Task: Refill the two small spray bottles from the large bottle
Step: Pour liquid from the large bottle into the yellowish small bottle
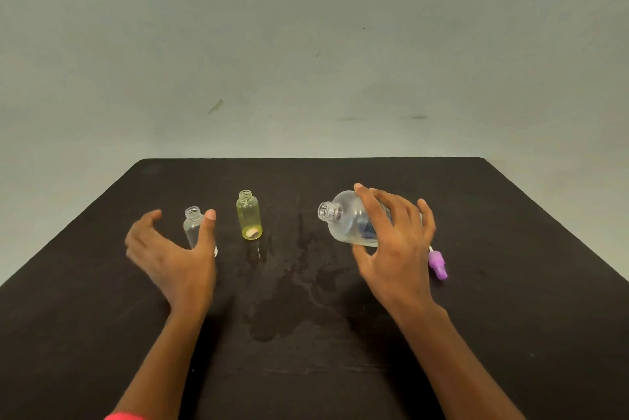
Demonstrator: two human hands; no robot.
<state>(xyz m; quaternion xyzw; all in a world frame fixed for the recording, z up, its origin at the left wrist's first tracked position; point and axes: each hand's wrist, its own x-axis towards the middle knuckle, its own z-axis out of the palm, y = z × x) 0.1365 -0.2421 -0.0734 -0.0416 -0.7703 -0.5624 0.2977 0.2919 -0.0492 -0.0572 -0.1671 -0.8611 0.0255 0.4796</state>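
A small clear bottle (193, 225) stands uncapped on the dark table (340, 334), left of centre. My left hand (170, 256) cups around it with thumb and fingers spread, not closed on it. A small yellow bottle (249, 215) stands uncapped just to its right. My right hand (396, 242) grips the large clear bottle (347, 220), which is tilted with its open neck pointing left, above the table. A purple spray cap (437, 263) lies on the table behind my right hand.
A wet patch (292, 283) spreads over the middle of the table between my arms. The table's far edge (306, 158) meets a plain grey wall. A pink sleeve edge (122, 416) shows at the bottom left.
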